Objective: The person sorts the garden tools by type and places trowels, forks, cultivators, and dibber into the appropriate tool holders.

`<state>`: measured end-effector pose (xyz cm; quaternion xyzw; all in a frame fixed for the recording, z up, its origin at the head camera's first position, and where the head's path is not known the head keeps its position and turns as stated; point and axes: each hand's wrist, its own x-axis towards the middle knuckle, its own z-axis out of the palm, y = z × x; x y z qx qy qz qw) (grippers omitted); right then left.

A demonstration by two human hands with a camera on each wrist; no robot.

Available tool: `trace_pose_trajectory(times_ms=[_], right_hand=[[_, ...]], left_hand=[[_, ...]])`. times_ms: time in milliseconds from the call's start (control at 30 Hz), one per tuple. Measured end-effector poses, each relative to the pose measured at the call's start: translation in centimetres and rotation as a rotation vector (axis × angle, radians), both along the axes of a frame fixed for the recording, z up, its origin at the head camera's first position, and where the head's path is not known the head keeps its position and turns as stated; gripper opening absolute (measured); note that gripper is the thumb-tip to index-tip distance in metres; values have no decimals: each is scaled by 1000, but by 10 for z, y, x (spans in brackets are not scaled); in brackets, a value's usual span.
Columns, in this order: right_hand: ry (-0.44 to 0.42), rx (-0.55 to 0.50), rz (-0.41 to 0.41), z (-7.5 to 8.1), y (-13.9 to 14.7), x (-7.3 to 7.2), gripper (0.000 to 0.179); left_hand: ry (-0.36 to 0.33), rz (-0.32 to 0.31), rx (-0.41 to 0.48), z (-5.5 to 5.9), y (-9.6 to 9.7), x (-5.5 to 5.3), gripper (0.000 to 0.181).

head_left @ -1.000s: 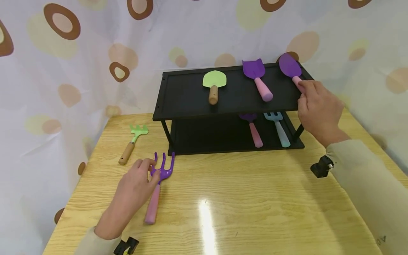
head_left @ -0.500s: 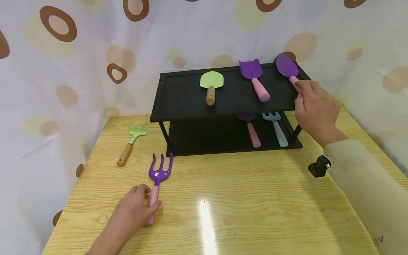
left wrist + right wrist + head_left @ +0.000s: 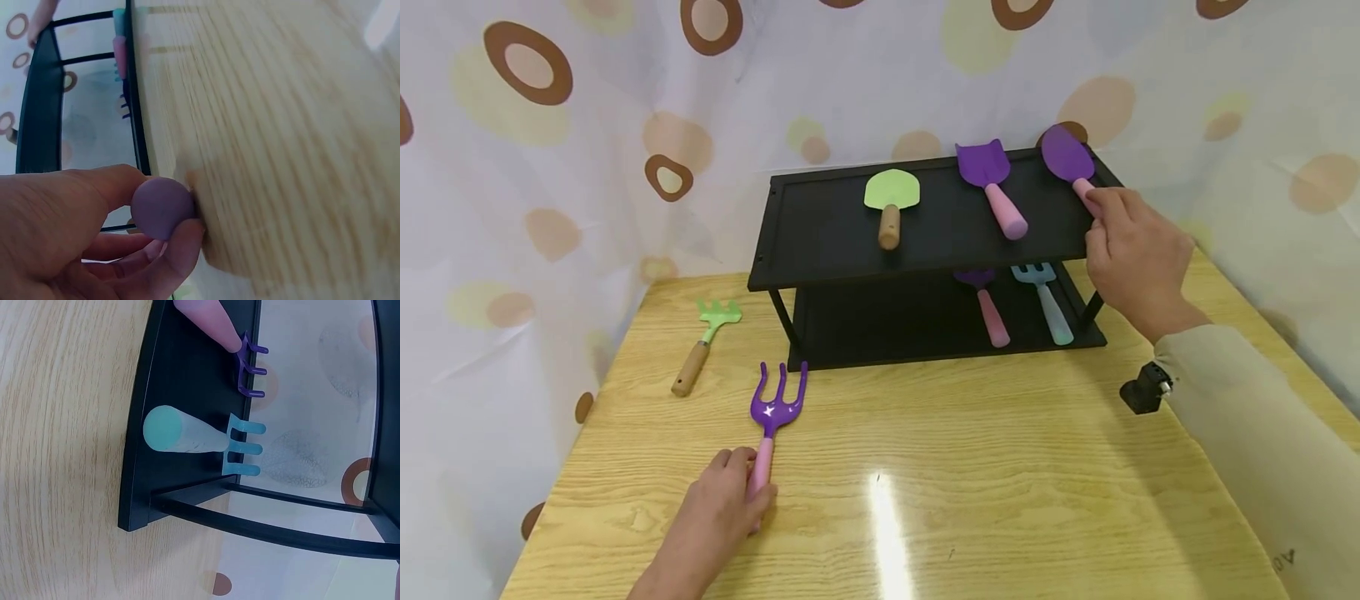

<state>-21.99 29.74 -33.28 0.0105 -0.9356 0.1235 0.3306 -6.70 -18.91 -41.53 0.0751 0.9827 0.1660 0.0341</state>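
My left hand (image 3: 711,510) grips the pink handle of a purple three-pronged hand fork (image 3: 777,412) on the table, prongs pointing away. In the left wrist view, the rounded handle end (image 3: 161,208) sits between thumb and fingers. At the shelf's upper right, my right hand (image 3: 1138,260) pinches the pink handle of a purple rounded trowel (image 3: 1067,153), whose blade reaches over the back edge. Left of it on the upper tier lie a purple square-ended shovel (image 3: 984,163) with a pink handle and a light green shovel (image 3: 892,190) with a wooden handle.
A black two-tier rack (image 3: 820,229) stands at the back. Its lower tier holds a pink-handled purple fork (image 3: 992,317) and a light blue fork (image 3: 1054,313). A green rake (image 3: 692,367) with a wooden handle lies left on the wooden table (image 3: 1000,467). Patterned cloth hangs behind.
My left hand has moved from the purple fork's head down toward the near end of its handle and taken hold there. The right hand keeps its hold on the trowel; the view shifts slightly.
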Motion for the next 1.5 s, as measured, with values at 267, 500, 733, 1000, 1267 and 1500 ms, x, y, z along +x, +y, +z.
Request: trace_pose_trajectory(times_ms=[267, 500, 733, 1000, 1267, 1500], right_hand=[[-33, 4, -12, 1, 0, 0, 44], [-32, -2, -10, 1, 0, 1, 44], [-77, 9, -21, 1, -1, 1, 45], [-80, 13, -21, 2, 0, 1, 44], [-54, 6, -15, -1, 0, 1, 44], [-37, 10, -15, 0, 0, -1, 43]], left_hand=[[34, -43, -17, 1, 2, 3, 38], [104, -97, -17, 4, 13, -1, 35], [157, -133, -18, 7, 27, -8, 30], [250, -182, 13, 11, 46, -18, 25], [282, -221, 51, 12, 66, -28, 26], [276, -218, 82, 12, 80, -40, 28]])
